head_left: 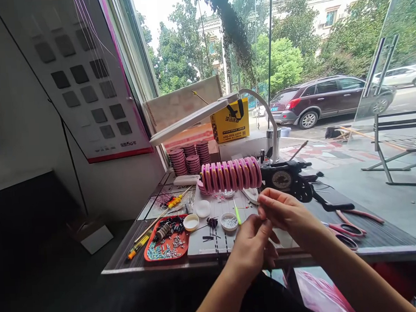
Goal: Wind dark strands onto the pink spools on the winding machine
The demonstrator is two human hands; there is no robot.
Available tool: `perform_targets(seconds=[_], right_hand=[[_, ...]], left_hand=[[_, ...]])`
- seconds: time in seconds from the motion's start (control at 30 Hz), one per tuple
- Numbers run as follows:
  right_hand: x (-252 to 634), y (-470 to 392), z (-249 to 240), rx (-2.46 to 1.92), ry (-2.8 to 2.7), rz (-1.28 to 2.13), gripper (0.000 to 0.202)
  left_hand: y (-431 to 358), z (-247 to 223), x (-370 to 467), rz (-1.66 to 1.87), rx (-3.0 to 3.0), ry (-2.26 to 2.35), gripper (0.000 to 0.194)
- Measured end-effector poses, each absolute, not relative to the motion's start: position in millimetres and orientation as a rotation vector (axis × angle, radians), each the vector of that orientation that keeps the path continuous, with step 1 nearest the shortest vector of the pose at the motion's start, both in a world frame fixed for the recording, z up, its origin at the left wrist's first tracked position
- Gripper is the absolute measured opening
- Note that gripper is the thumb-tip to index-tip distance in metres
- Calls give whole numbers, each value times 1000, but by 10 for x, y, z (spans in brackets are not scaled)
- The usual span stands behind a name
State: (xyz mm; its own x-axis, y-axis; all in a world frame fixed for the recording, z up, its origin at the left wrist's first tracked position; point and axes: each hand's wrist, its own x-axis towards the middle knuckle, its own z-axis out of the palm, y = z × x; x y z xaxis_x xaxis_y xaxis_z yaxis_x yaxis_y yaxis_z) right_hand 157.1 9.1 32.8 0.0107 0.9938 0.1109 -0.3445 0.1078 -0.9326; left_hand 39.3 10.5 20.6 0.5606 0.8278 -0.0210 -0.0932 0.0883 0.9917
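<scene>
My left hand (249, 248) is closed near the table's front edge, thumb against the curled fingers. My right hand (286, 212) is just above and to its right, thumb and fingertips pinched together. Whatever they pinch is too fine or hidden to make out. Beyond them a row of pink ring-shaped spools (229, 175) sits on a horizontal rod, joined at the right to a black hand-crank winder (288, 180). Left of my hands are a green-handled pointed tool (237, 214) and a small white dish (229, 221) of tiny pale pieces.
A red tray (148, 250) holds small metal and coloured parts. Nearby are a cream dish (191, 222) and a yellow-orange cutter (139, 246). Scissors (345, 230) lie at right. A white lamp (192, 120) arches above; pink spool stacks (178, 162) and a yellow box (230, 123) stand behind.
</scene>
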Motion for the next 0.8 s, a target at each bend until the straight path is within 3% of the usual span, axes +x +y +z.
perform_targets(seconds=[0.1, 0.43, 0.8], right_hand=[[1576, 98, 301, -870, -988, 1270, 39], [1539, 82, 329, -837, -908, 1351, 46], [1543, 97, 290, -840, -906, 1351, 46]], left_hand=[[67, 195, 429, 839, 1380, 657, 48], [-302, -433, 143, 621, 748, 597, 57], [-380, -658, 11, 618, 622, 469, 48]])
